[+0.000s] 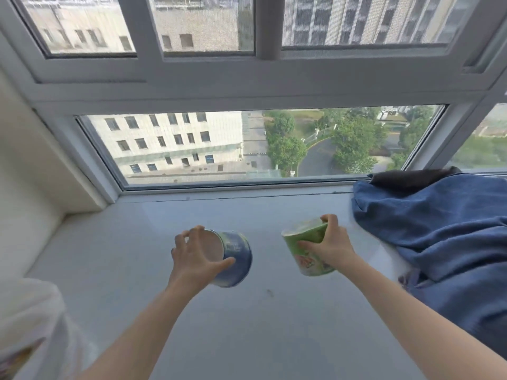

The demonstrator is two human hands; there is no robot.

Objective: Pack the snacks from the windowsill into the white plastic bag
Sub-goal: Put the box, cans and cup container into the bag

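We judged the packing to be midway, though how many snacks had been there at the outset we could not tell; our left hand (196, 253) gripped a blue cup (236, 256) by its lid end, fingers and thumb curled round the rim, and our right hand (330, 242) clasped a green cup (307, 249) round its side; both cups were tilted and looked lifted off the windowsill (247, 325), neither yet in the white plastic bag (33, 325), which sat at the lower left, well apart from both hands; something colourful showed through its bottom edge, perhaps a snack, too blurred to name. We counted two cups, one bag, and one blue cloth (439, 229) heaped at the right with a dark piece behind it; no other snack lay on the sill in view.
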